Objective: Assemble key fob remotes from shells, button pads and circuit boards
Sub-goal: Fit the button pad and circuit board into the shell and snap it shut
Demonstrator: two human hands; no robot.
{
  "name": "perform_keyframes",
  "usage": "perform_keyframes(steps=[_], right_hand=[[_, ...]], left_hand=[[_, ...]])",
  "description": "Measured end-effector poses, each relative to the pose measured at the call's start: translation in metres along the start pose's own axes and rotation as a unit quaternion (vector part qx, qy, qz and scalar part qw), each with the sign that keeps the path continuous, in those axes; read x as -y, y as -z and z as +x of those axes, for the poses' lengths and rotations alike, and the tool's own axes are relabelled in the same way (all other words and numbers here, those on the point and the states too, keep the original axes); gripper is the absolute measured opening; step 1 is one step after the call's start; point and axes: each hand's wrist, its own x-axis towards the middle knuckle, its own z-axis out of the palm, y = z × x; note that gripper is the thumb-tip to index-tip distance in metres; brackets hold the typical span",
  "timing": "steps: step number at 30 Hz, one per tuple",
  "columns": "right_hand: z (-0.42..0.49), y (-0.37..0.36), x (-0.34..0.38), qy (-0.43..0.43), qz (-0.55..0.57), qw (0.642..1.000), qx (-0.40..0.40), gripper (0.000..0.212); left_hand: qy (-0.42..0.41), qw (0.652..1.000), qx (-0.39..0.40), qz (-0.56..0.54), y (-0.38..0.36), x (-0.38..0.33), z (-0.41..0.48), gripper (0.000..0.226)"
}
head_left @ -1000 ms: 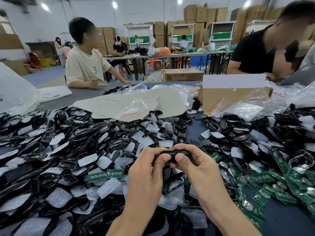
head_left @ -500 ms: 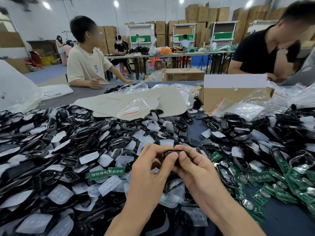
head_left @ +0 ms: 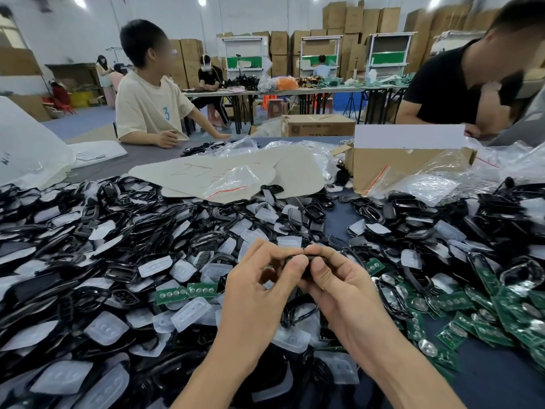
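Two-handed grip, left hand (head_left: 259, 290), right hand (head_left: 342, 290), on fob (head_left: 308, 267), shells (head_left: 118, 274) crowding

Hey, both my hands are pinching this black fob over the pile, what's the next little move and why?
Probably one firm squeeze on the black fob along its near edge, to seat its halves. The left hand and right hand both pinch it, thumbs side by side, and they hide its seam, so whether it has closed cannot be told.
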Motion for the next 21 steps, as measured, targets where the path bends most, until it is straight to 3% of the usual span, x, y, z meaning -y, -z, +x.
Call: perform_keyframes(steps=[3, 8, 13, 21], right_hand=[[0.0001, -0.0003, 0.0000, 0.039, -0.048, 0.998, -0.003, 0.025], [-0.0014, -0.0004, -0.0019, 0.091, -0.144, 0.985, -0.020, 0.015], [-0.0043, 0.0015, 0.0018, 0.113, -0.210, 0.971, -0.017, 0.012], [-0.0089, -0.0036, -0.0041, 0.152, -0.268, 0.951, -0.035, 0.022]], left_hand=[[0.004, 1.000, -0.003, -0.015, 0.0002, 0.0008, 0.0005, 0.016], [0.016, 1.000, 0.003, -0.013, 0.0012, 0.0065, -0.0026, 0.013], [-0.048, 0.997, 0.033, 0.051, -0.0011, 0.0045, -0.0007, 0.015], [-0.088, 0.986, -0.033, 0.136, -0.0066, 0.0073, -0.0059, 0.011]])
